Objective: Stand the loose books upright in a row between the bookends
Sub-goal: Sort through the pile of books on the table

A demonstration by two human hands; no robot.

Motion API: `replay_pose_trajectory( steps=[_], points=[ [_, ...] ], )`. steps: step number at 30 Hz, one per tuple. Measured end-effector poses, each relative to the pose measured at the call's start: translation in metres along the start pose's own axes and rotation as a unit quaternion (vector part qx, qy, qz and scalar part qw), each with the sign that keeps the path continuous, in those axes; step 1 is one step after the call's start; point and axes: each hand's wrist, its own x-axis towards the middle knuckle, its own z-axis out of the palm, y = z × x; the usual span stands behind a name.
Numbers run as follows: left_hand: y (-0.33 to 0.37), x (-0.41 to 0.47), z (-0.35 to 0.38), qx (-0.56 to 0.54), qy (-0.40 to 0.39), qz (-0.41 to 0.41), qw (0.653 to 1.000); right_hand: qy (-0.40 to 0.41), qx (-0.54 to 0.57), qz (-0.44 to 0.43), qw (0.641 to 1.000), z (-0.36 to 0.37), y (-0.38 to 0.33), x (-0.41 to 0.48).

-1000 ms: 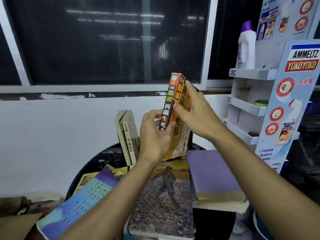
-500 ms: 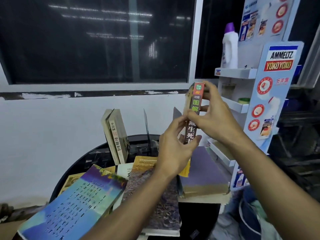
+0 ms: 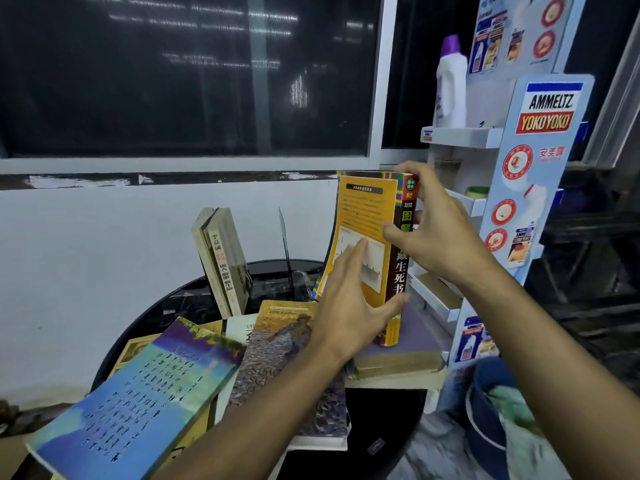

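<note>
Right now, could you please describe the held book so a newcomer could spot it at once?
Start at the round black table below the window. At its right side, the left hand and right hand hold one book upright over a purple book. It alone has an orange cover and dark spine.

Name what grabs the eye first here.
An orange book is held upright mid-frame, the right hand gripping its top and the left hand its lower half. A blue book lies slanted at lower left, and a display stand reading AMMELTZ YOKOYOKO rises on the right.
</note>
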Motion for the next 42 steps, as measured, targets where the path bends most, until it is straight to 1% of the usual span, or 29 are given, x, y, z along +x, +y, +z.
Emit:
replay_pose_trajectory(
  steps=[3, 9, 12, 15, 17, 19, 24, 28, 32, 35, 38, 40, 42],
  points=[
    [-0.001, -0.001, 0.005, 0.002, -0.003, -0.013, 1.000, 0.017, -0.005, -0.003, 1.000, 0.000, 0.000, -0.003],
    [-0.004, -0.002, 0.001, -0.010, 0.007, -0.003, 1.000, 0.064, -0.009, -0.009, 0.998, 0.004, -0.001, -0.005],
    [-0.007, 0.002, -0.017, 0.011, 0.006, -0.003, 1.000, 0.090, -0.006, -0.014, 0.996, 0.012, -0.008, -0.002],
    [-0.017, 0.012, -0.043, 0.011, 0.035, -0.023, 0.999, 0.108, -0.006, -0.019, 0.994, 0.024, -0.013, 0.009],
    [-0.035, 0.028, -0.062, 0.042, 0.061, -0.040, 0.996, 0.113, 0.004, -0.016, 0.993, 0.032, -0.015, 0.019],
    [-0.058, 0.046, -0.079, 0.086, 0.071, -0.045, 0.993, 0.120, 0.008, -0.018, 0.993, 0.043, -0.016, 0.032],
    [-0.101, 0.091, -0.104, 0.158, 0.037, -0.067, 0.985, 0.120, 0.012, -0.031, 0.992, 0.081, -0.013, 0.064],
    [-0.126, 0.119, -0.104, 0.182, -0.006, -0.094, 0.979, 0.108, 0.027, -0.035, 0.993, 0.120, 0.000, 0.086],
    [-0.145, 0.129, -0.094, 0.174, -0.027, -0.106, 0.979, 0.105, 0.019, -0.023, 0.994, 0.156, 0.019, 0.096],
    [-0.156, 0.133, -0.087, 0.159, -0.032, -0.115, 0.980, 0.109, -0.007, -0.014, 0.994, 0.178, 0.033, 0.100],
    [-0.167, 0.134, -0.083, 0.130, -0.039, -0.106, 0.985, 0.096, -0.016, -0.004, 0.995, 0.191, 0.042, 0.101],
    [-0.172, 0.134, -0.082, 0.128, -0.050, -0.100, 0.985, 0.089, -0.034, -0.003, 0.995, 0.196, 0.044, 0.099],
    [-0.175, 0.133, -0.082, 0.123, -0.054, -0.100, 0.986, 0.084, -0.026, -0.008, 0.996, 0.202, 0.046, 0.098]
  ],
)
